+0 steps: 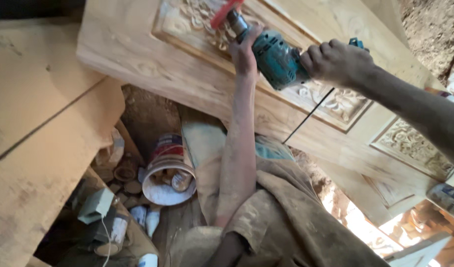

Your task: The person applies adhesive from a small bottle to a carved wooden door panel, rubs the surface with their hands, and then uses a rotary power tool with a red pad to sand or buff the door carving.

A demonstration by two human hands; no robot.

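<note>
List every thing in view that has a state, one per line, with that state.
Teal power tool: held in both hands, red spinning head blurred against the carving.
Left hand: gripping the tool's neck.
Right hand: gripping the tool's rear.
Carved wooden door: lying tilted, unpainted, dusty.
Black cord: hanging from the tool.
White bucket: tipped on its side, open, small items inside.

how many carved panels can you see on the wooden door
3: one carved panel under the red sanding head at top, one below the right hand, one at the right edge. The arm may hide more.
</note>
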